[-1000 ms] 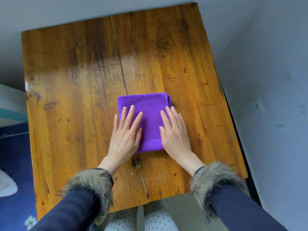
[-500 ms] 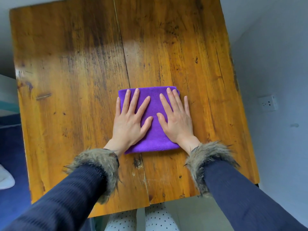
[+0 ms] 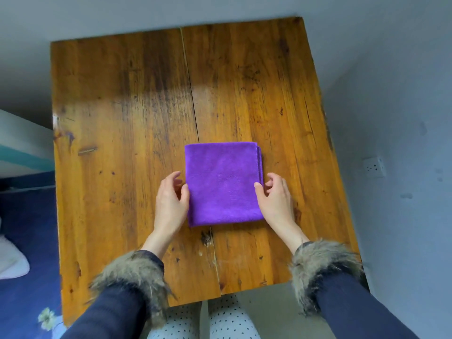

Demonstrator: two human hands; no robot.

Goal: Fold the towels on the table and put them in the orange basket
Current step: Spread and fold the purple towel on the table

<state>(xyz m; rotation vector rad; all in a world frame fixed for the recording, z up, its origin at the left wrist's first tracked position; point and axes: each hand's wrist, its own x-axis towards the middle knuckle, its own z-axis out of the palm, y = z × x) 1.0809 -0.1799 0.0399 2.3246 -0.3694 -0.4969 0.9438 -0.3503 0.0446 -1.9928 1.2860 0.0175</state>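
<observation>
Towel [image 3: 222, 184], purple and folded into a square, lies flat near the middle of the wooden table [image 3: 122, 143]. We see the left hand [image 3: 171, 201] at its left edge and the right hand [image 3: 276, 199] at its right edge, each with thumb on the cloth and fingers loosely curled beside it; we cannot tell whether either pinches it.
</observation>
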